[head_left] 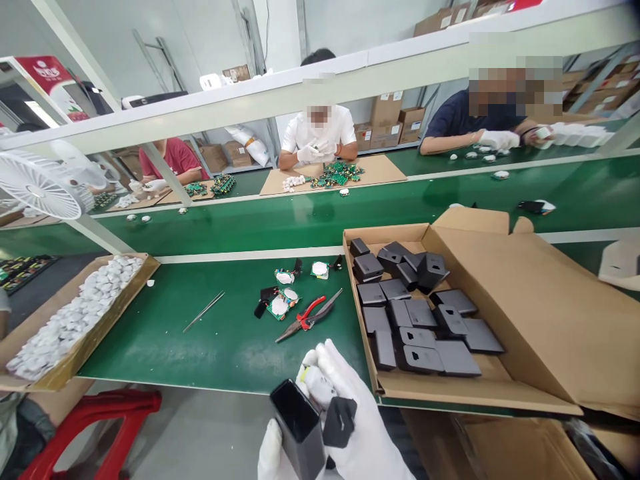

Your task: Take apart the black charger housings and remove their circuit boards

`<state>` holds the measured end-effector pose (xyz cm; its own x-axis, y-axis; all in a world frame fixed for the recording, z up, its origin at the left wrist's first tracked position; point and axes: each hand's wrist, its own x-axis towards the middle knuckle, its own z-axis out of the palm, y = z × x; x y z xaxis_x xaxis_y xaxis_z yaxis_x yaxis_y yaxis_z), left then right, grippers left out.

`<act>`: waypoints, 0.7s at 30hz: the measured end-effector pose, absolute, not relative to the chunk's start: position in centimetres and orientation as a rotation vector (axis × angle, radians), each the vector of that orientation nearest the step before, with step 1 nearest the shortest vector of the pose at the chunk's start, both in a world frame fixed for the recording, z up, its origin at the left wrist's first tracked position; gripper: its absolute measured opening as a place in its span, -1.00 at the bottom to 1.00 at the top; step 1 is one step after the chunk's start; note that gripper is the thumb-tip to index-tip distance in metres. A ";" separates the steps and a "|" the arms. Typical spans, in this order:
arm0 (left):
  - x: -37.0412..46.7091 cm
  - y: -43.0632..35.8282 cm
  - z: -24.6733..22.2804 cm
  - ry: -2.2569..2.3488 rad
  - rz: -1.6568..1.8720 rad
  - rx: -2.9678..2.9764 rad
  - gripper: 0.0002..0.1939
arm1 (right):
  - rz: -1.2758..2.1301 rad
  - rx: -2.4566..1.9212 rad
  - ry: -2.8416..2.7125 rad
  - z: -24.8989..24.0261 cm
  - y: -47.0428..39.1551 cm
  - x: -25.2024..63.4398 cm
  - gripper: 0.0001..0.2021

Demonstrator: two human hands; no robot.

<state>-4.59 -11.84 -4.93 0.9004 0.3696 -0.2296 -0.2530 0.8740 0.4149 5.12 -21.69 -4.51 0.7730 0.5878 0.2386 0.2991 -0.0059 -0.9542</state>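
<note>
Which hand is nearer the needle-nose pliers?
Right. The right hand is just below the needle-nose pliers in view; the left hand is lower, farther away.

Left of the pliers (303, 322), passage at bench height is hindered by boards (281, 304) just beside them; farther left, a strip of bench (239, 343) is left through which a hand could be passed, between boards and tweezers (204, 311). Right of the pliers, the way is barred by the wall of the carton (369, 343), which could be crossed from above, and by the cases (420, 313) inside. Nearer than the pliers, room is taken up by the right hand (367, 427). Well beyond and above them, reach is cut across by the beam (250, 110).
</note>
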 end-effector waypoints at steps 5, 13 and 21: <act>-4.5 -11.2 -2.9 0.386 0.080 0.321 -0.65 | 0.585 -1.423 -0.557 -3.5 -23.5 5.7 -0.23; -4.0 -9.4 -2.3 0.214 0.055 0.564 -0.58 | 0.739 -0.969 0.026 -3.3 -22.0 7.8 -0.33; -4.3 -7.4 -0.2 0.275 0.131 0.990 -0.48 | 0.725 -0.690 -0.023 -1.3 -24.1 6.8 -0.47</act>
<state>-4.35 -7.37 -0.17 0.9576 0.2329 -0.1694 0.0158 0.5446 0.8385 6.80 -24.11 -1.35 0.7579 0.6172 -0.2112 -0.6029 0.5391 -0.5881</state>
